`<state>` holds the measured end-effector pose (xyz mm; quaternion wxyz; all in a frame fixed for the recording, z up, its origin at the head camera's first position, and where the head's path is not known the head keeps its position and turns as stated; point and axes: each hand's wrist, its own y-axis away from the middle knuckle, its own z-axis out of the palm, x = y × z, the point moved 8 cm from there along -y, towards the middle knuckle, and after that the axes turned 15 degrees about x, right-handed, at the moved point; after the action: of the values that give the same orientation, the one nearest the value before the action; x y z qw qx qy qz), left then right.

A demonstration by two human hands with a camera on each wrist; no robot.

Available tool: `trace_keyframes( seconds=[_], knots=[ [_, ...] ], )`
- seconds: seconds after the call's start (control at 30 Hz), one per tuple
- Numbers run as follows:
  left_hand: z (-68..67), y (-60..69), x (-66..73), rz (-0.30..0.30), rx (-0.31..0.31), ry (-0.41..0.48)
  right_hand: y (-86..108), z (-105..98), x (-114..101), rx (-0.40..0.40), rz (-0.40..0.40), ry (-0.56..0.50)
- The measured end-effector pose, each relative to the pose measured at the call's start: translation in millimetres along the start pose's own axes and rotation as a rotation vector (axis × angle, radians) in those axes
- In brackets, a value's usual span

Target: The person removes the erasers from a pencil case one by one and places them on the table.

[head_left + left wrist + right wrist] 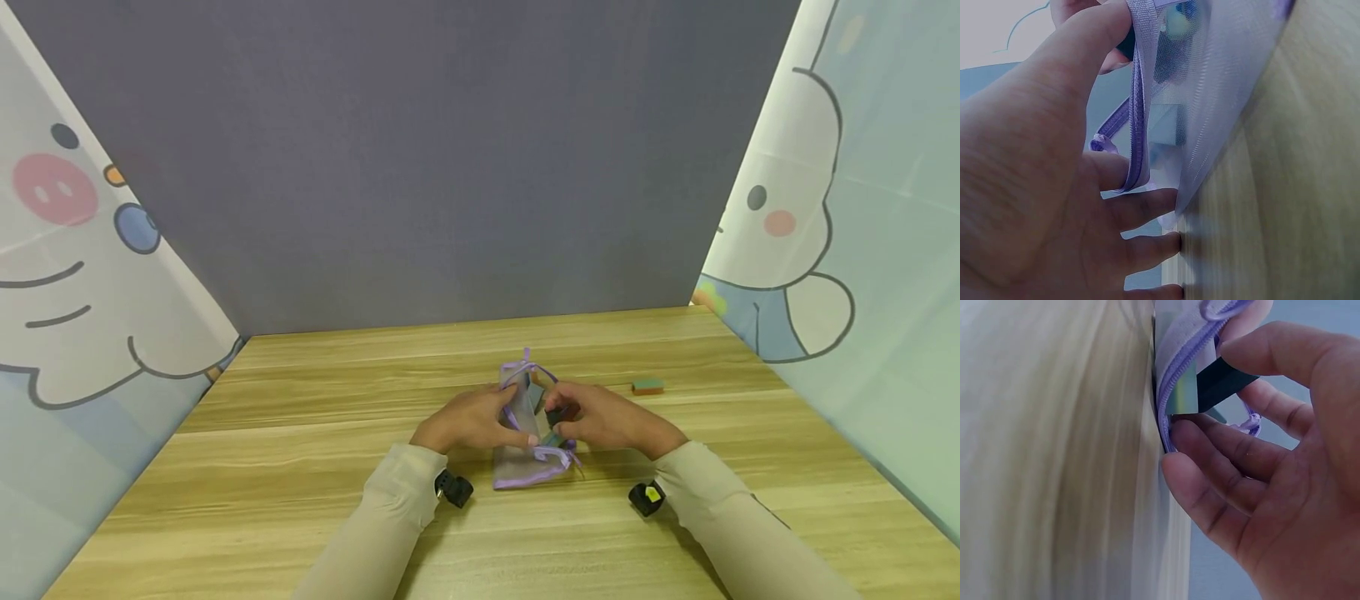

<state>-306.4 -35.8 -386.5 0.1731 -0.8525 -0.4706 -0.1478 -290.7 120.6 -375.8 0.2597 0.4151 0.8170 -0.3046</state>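
Note:
A translucent mesh bag (516,465) with purple zipper edging lies on the table, its mouth spread. My left hand (477,418) holds the mouth's near edge, thumb at the zipper strip (1141,94) and some fingers behind it. At the opening, my right hand (609,417) pinches a dark green block (1225,382) between thumb and fingers. Beside that block is a pale green one (1185,394), partly behind the zipper edge. More small blocks show through the mesh, among them a grey-blue piece (1166,123); their exact shapes are blurred.
A green and orange block (647,387) sits on the wooden table (315,467) to the right of the bag. Behind the table stands a dark grey panel (465,167). Cartoon-printed curtains (885,250) hang at both sides.

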Motion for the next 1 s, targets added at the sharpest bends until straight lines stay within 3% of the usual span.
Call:
trace_keyframes(
  seconds=[0.43,1.0],
  knots=[
    [-0.1,-0.4,0.6,0.014,-0.006,0.028,-2.1,-2,0,0.063,0.013,-0.007],
    [-1.5,0.9,-1.1,0.017,-0.027,0.000,-4.1,-12,-3,0.145,0.007,0.031]
  ],
)
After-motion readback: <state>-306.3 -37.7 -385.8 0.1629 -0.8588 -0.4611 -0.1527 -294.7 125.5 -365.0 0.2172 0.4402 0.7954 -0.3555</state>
